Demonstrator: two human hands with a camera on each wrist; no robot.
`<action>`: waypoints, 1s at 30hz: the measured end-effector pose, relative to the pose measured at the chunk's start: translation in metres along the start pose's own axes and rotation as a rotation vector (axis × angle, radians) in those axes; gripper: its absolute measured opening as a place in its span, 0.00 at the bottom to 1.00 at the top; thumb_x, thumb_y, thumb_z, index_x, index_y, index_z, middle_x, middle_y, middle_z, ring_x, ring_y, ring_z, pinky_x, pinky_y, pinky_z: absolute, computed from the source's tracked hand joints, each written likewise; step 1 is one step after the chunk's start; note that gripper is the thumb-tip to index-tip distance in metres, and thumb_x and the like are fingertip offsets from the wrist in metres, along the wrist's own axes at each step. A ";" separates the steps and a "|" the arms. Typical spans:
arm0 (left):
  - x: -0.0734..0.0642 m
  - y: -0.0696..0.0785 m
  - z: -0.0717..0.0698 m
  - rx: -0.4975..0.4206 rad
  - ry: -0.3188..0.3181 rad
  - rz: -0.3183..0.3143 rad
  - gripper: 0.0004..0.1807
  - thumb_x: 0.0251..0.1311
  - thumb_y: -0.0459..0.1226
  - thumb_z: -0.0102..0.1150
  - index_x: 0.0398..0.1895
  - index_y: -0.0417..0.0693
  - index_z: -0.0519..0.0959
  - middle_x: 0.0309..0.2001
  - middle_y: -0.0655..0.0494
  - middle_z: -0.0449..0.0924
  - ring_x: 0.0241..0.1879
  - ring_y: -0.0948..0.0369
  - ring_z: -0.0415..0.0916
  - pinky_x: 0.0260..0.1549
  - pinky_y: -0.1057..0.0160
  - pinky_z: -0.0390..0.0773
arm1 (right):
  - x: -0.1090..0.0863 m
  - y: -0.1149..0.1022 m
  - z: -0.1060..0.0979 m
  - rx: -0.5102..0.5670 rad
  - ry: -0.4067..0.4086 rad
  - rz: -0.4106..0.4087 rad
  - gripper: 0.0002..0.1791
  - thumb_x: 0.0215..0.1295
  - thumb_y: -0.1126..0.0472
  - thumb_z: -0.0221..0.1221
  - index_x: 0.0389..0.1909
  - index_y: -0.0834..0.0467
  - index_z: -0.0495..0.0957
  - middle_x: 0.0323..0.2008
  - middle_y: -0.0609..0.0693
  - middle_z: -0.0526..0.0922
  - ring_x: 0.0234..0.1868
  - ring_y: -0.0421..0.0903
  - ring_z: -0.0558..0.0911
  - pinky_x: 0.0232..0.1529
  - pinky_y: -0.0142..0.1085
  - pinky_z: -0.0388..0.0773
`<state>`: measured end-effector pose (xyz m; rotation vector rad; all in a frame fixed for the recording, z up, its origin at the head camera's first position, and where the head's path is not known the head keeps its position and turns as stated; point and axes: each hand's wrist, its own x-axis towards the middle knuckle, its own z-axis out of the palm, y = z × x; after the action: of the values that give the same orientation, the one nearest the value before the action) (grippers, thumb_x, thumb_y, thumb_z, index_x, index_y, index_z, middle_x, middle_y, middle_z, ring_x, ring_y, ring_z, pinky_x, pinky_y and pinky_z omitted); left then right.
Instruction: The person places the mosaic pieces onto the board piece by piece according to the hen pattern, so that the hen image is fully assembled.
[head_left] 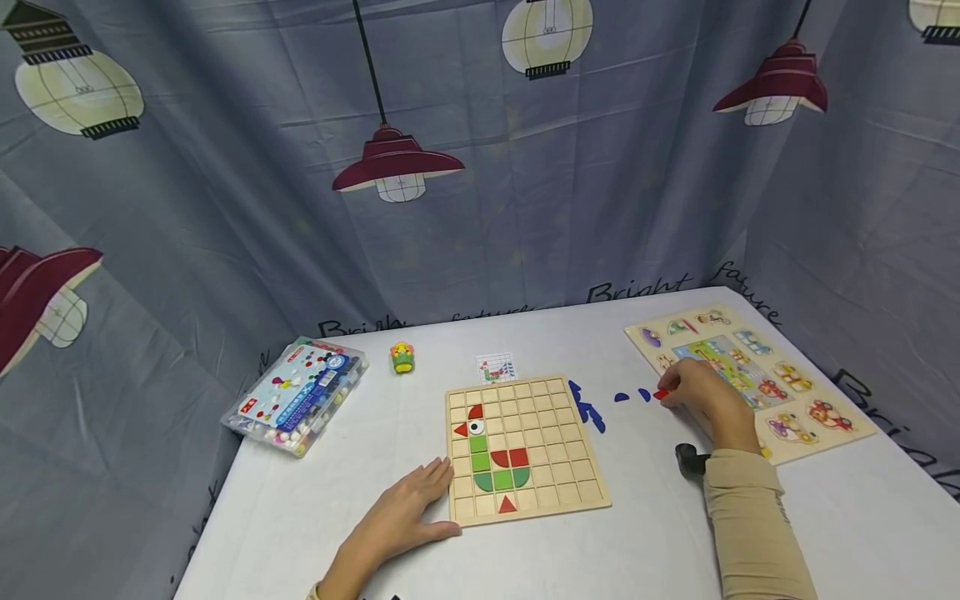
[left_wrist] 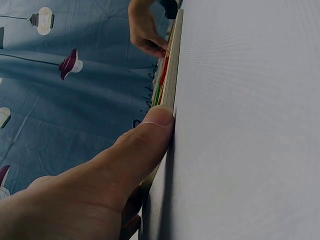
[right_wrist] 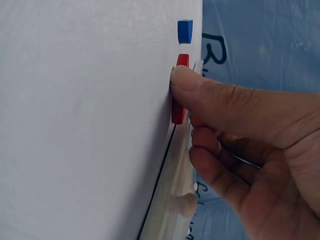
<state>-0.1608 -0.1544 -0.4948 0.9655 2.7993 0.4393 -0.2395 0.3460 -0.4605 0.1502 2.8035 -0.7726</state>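
My right hand (head_left: 703, 398) pinches a small red piece (right_wrist: 178, 116) between thumb and fingers, close over the white table beside the picture puzzle board. My left hand (head_left: 399, 515) rests at the near-left corner of the wooden grid board (head_left: 551, 467), fingers straight along its left side. In the left wrist view the thumb (left_wrist: 159, 116) touches the board's edge. On the grid lie red, green and white pieces in a bird-like shape, with a red triangle (head_left: 507, 504) below. Blue pieces (head_left: 590, 414) lie right of the board, and two blue half-rounds (head_left: 622, 397) nearer my right hand.
A picture card (head_left: 496, 367) lies behind the grid board. The knobbed picture puzzle (head_left: 813, 387) takes up the right side. At the left stands a clear case of beads (head_left: 296, 392), with a small toy figure (head_left: 402, 357) beside it. A patterned curtain (head_left: 487, 250) hangs behind the table.
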 end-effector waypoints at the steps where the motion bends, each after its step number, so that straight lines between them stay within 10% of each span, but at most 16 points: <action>1: 0.000 0.000 0.000 0.000 -0.002 -0.002 0.48 0.54 0.67 0.57 0.70 0.43 0.67 0.71 0.49 0.65 0.70 0.48 0.64 0.65 0.46 0.69 | 0.001 0.000 0.001 -0.002 -0.003 -0.006 0.14 0.52 0.64 0.70 0.41 0.62 0.84 0.37 0.55 0.85 0.39 0.50 0.77 0.43 0.45 0.77; 30: 0.001 -0.001 0.001 -0.005 0.007 0.006 0.48 0.54 0.66 0.58 0.69 0.43 0.68 0.71 0.48 0.66 0.70 0.47 0.65 0.65 0.46 0.69 | 0.004 -0.001 0.004 0.042 -0.011 -0.007 0.15 0.51 0.60 0.71 0.39 0.61 0.83 0.35 0.54 0.84 0.38 0.49 0.76 0.40 0.40 0.74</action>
<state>-0.1616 -0.1546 -0.4961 0.9741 2.8008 0.4508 -0.2428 0.3435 -0.4648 0.1430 2.7798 -0.8310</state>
